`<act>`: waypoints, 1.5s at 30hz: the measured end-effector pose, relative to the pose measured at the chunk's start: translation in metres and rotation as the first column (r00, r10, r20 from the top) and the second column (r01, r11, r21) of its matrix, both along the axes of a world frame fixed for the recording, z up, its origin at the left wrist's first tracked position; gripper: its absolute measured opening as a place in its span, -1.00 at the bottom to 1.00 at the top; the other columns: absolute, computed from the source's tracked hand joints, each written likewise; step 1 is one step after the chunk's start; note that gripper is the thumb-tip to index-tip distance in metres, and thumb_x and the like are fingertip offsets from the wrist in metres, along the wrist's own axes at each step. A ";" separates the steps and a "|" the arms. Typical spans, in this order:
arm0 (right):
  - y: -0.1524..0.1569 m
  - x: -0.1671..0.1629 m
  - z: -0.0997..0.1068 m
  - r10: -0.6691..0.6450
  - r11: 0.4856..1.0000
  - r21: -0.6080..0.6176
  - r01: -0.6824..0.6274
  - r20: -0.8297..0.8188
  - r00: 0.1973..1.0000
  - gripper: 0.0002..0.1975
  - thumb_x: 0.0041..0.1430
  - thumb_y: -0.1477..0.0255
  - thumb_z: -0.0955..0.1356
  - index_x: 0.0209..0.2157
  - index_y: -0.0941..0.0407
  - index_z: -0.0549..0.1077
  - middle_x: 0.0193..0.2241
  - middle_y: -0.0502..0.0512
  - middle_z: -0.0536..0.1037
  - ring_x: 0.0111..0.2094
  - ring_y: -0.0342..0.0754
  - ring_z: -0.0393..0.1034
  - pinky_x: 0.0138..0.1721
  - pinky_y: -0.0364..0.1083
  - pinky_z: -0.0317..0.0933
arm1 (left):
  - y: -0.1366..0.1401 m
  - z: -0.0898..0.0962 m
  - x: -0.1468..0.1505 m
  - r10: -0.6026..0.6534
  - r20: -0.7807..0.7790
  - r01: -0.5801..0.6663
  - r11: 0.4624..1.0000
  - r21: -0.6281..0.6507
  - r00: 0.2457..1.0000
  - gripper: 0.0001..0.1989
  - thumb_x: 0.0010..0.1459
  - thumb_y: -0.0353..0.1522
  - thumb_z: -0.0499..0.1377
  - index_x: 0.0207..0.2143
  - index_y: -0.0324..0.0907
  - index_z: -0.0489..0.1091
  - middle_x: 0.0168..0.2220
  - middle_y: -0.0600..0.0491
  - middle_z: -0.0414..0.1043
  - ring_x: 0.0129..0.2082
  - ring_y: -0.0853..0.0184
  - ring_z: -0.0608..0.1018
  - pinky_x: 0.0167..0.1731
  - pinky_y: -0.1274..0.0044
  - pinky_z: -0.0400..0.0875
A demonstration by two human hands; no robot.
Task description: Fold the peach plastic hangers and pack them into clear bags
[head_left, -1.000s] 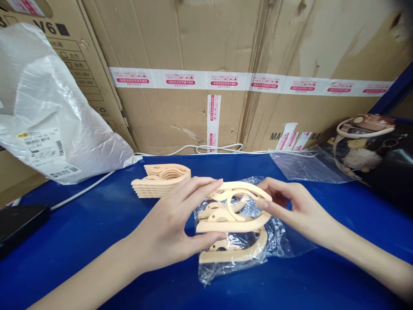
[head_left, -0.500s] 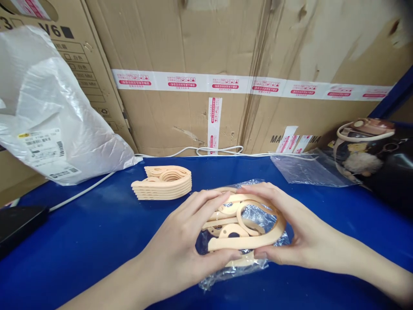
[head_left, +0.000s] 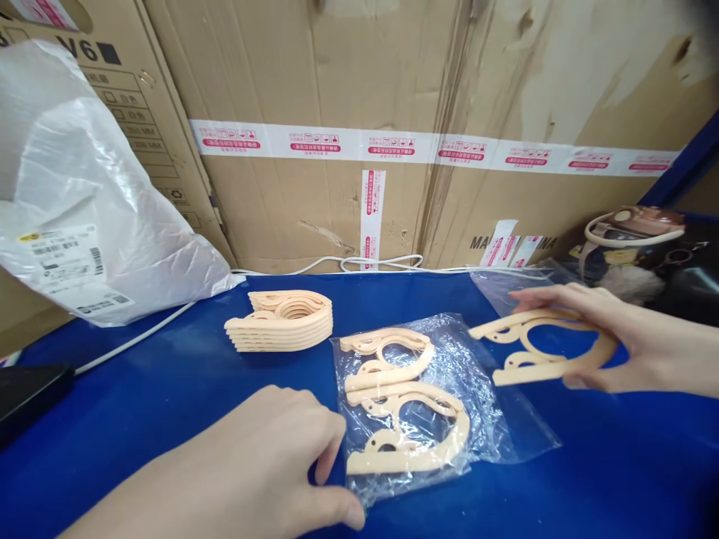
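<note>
In my right hand [head_left: 612, 337] is a beige folding clothes hanger [head_left: 553, 370], folded up, gripped by its rounded end and raised over the right side of the table. A clear plastic bag [head_left: 486, 419] lies flat in front of me with two folded hangers [head_left: 413, 458] showing in it, one above the other. My left hand [head_left: 281, 464] is at the bag's lower left edge, its fingers bent and the thumb apart, with nothing visible between them. Whether the thumb touches the plastic I cannot tell. Behind it stands a neat stack of folded hangers [head_left: 281, 322].
Large cardboard boxes [head_left: 292, 75] wall off the back of the blue table [head_left: 185, 397]. A white parcel bag [head_left: 84, 187] leans at the left, near a black object [head_left: 34, 397] with a white cable [head_left: 135, 337]. A brown-lidded bottle [head_left: 634, 224] stands at the far right.
My hands have parted. My right hand has carried one hanger to the right, off the plastic bag, while my left hand has let go and drawn back left. The bagged hangers are now uncovered.
</note>
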State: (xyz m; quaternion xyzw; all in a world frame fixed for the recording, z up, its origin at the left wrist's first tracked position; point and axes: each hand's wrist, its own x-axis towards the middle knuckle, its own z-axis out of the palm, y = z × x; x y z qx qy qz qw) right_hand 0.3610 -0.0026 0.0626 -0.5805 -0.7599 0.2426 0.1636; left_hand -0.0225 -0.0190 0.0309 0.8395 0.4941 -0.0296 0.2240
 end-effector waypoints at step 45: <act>0.015 -0.063 -0.041 0.410 0.910 -0.035 -0.414 -0.082 0.908 -0.17 0.02 0.27 0.47 0.27 -0.14 0.07 0.12 0.04 0.38 0.09 0.12 0.31 0.08 0.10 0.22 | 0.009 -0.012 0.013 0.026 0.053 -0.026 1.000 0.000 0.998 -0.87 -0.01 -0.35 0.08 -0.56 -0.11 0.39 -0.65 0.20 0.21 -0.61 0.41 0.30 -0.57 0.59 0.06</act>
